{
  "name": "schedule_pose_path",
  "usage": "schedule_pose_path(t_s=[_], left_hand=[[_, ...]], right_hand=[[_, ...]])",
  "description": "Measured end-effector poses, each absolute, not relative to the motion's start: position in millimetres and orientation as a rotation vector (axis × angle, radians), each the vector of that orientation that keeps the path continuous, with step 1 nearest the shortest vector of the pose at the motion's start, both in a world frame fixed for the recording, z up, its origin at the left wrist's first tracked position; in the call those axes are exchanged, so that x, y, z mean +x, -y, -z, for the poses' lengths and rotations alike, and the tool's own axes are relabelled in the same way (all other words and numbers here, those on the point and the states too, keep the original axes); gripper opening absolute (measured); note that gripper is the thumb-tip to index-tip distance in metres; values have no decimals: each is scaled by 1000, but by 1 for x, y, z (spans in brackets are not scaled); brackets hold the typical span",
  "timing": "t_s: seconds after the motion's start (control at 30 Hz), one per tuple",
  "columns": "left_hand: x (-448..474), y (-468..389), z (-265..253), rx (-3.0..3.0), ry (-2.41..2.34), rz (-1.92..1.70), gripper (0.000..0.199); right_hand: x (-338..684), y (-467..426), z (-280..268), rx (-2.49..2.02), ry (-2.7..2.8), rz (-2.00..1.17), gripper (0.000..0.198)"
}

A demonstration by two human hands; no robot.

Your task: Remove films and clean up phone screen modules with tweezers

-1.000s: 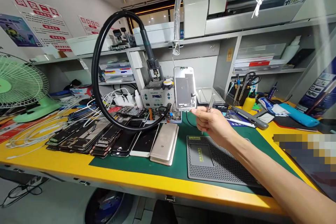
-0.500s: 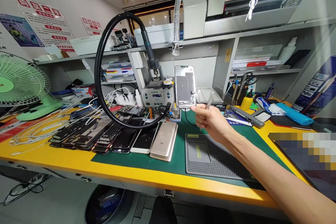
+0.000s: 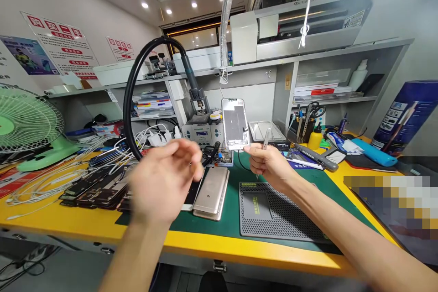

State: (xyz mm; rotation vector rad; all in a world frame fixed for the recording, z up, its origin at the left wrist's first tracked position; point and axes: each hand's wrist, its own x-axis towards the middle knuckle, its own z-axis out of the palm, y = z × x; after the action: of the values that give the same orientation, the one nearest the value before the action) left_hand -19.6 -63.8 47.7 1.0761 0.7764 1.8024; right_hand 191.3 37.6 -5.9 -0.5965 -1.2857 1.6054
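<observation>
My right hand pinches the lower edge of a white-framed phone screen, which stands nearly upright above the bench with its grey back towards me. The same hand also grips metal tweezers, their shaft jutting up past the fingers. My left hand is raised in front of the row of phones, blurred, with loosely bent fingers and nothing visible in them. It hides part of that row. A gold phone lies just right of it. Below my right hand is a grey perforated mat.
A hot-air station with a looping black hose stands behind. White cables and stacked phone parts cover the left. A green fan is far left. Scissors and a yellow bottle stand right.
My left hand has come into view from below, over the phones. The phone screen and my right hand sit slightly lower and further left in the picture; the camera view has shifted too.
</observation>
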Motion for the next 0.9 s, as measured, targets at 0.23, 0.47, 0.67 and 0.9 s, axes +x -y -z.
schedule_pose_path(t_s=[0.23, 0.47, 0.67, 0.9], left_hand=[[9, -28, -38, 1021, -513, -1428, 39], [15, -32, -24, 1032, -324, -1298, 58], [4, -35, -15, 1038, -333, -1280, 55], [9, -33, -16, 874, -209, -1285, 44]], right_hand=[[191, -32, 2, -552, 1319, -1680, 44], [187, -26, 4, -525, 1314, -1786, 45], [182, -21, 6, -550, 1286, -1840, 44], [183, -21, 2, -564, 1280, -1789, 52]])
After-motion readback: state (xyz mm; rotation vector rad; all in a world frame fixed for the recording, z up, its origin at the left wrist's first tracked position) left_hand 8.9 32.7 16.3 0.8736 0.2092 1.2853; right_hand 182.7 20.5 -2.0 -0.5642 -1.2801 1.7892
